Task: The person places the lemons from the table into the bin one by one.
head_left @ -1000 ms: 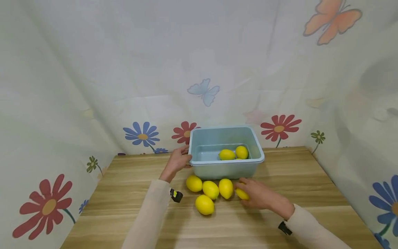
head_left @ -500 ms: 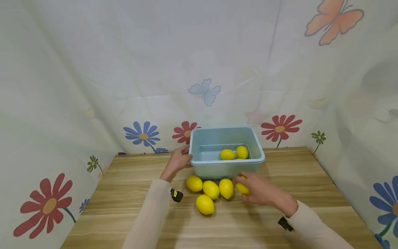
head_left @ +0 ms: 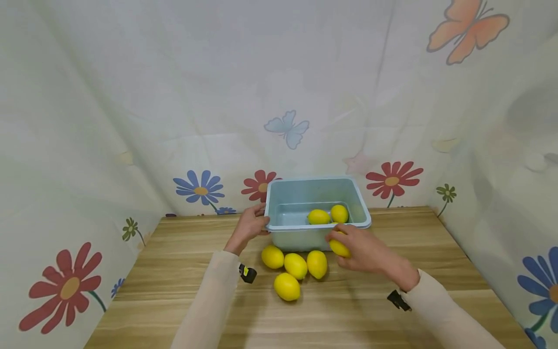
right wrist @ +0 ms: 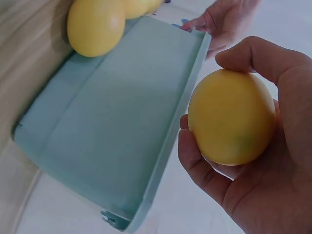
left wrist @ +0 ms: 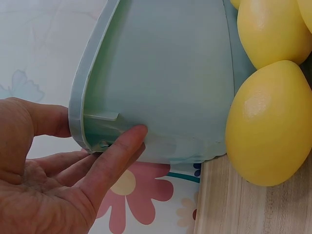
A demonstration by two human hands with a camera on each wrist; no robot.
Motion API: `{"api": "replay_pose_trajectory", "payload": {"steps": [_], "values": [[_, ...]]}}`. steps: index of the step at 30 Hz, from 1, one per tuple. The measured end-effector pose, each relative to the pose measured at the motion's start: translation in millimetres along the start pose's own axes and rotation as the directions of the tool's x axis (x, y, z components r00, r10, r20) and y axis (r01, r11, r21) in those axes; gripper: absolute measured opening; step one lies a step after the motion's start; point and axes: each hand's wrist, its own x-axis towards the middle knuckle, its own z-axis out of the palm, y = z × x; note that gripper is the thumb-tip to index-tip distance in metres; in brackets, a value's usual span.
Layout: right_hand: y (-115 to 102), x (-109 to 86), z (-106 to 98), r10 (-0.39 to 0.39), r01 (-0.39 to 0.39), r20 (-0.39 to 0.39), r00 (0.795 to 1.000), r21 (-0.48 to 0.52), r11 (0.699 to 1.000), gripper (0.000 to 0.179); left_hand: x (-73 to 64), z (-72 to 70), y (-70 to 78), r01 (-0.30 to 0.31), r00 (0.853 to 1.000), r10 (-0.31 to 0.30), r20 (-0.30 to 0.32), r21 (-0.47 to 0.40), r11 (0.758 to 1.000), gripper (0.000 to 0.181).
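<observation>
A light blue plastic bin (head_left: pixel 316 238) stands at the back of the table with lemons (head_left: pixel 319 216) inside, towards its right. My left hand (head_left: pixel 249 226) holds the bin's left rim; in the left wrist view the thumb lies on the rim and the fingers reach beneath it against the wall. My right hand (head_left: pixel 364 249) grips a lemon (right wrist: pixel 231 117) between thumb and curled fingers, raised just in front of the bin's front wall. Several more lemons (head_left: pixel 295 266) lie grouped on the table before the bin, with one lemon (head_left: pixel 286 287) closest to me.
The wood-grain table (head_left: pixel 183 291) runs back to a pale curtain (head_left: pixel 209 97) printed with flowers and butterflies. The curtain also closes in both sides. A small black device (head_left: pixel 247 274) sits on my left wrist, and another black device (head_left: pixel 398 300) on the right.
My right hand has lifted the lemon off the table and brought it up towards the bin's front rim. The left hand and the bin have stayed in place.
</observation>
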Motion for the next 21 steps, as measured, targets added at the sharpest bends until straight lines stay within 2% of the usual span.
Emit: {"api": "replay_pose_trajectory", "payload": {"steps": [21], "values": [[5, 26.1, -42, -0.020, 0.018, -0.063, 0.998, -0.021, 1.000, 0.044, -1.4, -0.4, 1.8, 0.015, 1.000, -0.015, 0.001, -0.001, 1.000, 0.059]]}}
